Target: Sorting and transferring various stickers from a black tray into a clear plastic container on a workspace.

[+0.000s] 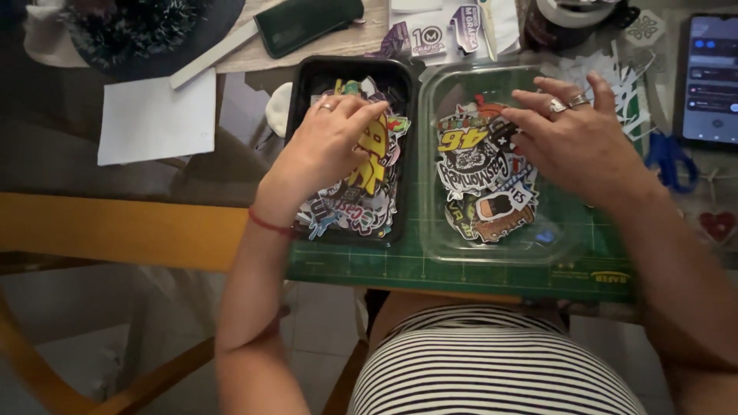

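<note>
Head view: left hand (327, 150) fills black tray (306, 84), right hand (576, 142) overlaps clear tray (430, 230) edge.

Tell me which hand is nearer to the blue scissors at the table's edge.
Right. The right hand rests on the stickers in the clear tray, just beside the blue scissors. The left hand lies over the black tray, farther from them.

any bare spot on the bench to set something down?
Bare: green cutting mat strip below black tray and clear tray; white paper left of the left hand. Crowded: both trays, and scissors, phone beyond the right hand.
</note>
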